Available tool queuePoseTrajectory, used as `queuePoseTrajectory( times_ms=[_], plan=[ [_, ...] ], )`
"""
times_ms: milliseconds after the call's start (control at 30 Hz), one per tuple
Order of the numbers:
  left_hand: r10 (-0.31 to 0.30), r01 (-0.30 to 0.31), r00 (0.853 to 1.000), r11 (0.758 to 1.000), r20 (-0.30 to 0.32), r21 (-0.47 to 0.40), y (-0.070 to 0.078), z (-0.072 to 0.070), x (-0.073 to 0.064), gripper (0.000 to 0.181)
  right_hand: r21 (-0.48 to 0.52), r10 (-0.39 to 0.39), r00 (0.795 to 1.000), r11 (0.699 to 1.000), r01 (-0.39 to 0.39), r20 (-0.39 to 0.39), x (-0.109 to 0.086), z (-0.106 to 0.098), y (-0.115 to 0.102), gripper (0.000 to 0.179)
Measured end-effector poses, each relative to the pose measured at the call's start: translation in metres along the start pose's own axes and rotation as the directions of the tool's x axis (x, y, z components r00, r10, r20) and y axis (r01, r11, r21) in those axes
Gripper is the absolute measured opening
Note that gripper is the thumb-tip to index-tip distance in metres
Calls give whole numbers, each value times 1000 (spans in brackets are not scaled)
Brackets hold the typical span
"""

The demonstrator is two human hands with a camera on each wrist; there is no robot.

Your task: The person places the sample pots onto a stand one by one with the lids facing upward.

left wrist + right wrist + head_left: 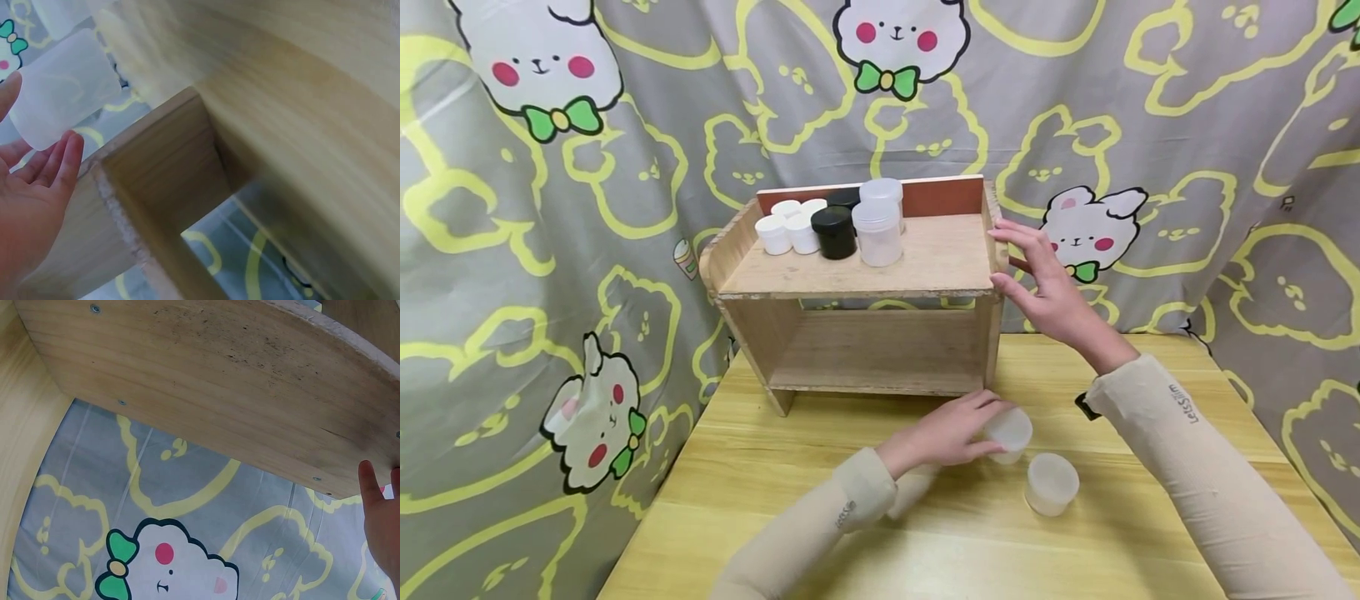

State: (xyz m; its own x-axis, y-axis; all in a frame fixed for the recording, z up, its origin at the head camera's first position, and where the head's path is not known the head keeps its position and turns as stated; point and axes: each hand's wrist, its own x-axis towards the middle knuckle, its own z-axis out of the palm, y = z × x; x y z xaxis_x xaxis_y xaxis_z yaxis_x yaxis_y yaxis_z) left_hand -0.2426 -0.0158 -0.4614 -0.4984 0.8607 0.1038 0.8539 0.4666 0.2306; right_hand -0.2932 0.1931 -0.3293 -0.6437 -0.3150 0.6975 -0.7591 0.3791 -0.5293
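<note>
My left hand (951, 429) holds a translucent lidded jar (1010, 432) over the wooden table, just in front of the shelf. In the left wrist view, the thumb and fingers lie on either side of this frosted jar (65, 87). A second translucent jar (1052, 485) stands on the table nearby. My right hand (1052, 287) touches the upper right side of the small wooden shelf (857, 293), fingers fairly straight. The right wrist view shows a straight finger (370, 481) against the outer side panel (206, 381).
On the shelf's upper board stand several small white jars (775, 235), a black jar (833, 233) with another dark one behind, and two translucent jars (878, 237). The lower board (880, 350) lies beneath. A patterned curtain (655, 100) hangs behind the wooden table (737, 508).
</note>
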Motion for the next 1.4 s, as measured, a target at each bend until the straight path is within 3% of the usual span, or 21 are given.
queuePoseTrajectory(
  times_ms=[400,700,1033,1400],
  plan=[
    [11,-12,998,1000,-59,-10,2,-43,-14,63,24,6,1000,1000,-6,0,0,0,0,61],
    [32,-33,986,999,-162,-3,3,-87,-29,65,26,-13,1000,1000,13,1,0,2,1,62],
    [98,-90,945,995,-312,42,9,-138,-41,66,31,0,1000,1000,1,-6,-1,1,-1,61],
    [146,-113,881,989,-450,99,11,-183,-42,67,25,0,1000,1000,0,-12,-1,2,0,58]
  ],
)
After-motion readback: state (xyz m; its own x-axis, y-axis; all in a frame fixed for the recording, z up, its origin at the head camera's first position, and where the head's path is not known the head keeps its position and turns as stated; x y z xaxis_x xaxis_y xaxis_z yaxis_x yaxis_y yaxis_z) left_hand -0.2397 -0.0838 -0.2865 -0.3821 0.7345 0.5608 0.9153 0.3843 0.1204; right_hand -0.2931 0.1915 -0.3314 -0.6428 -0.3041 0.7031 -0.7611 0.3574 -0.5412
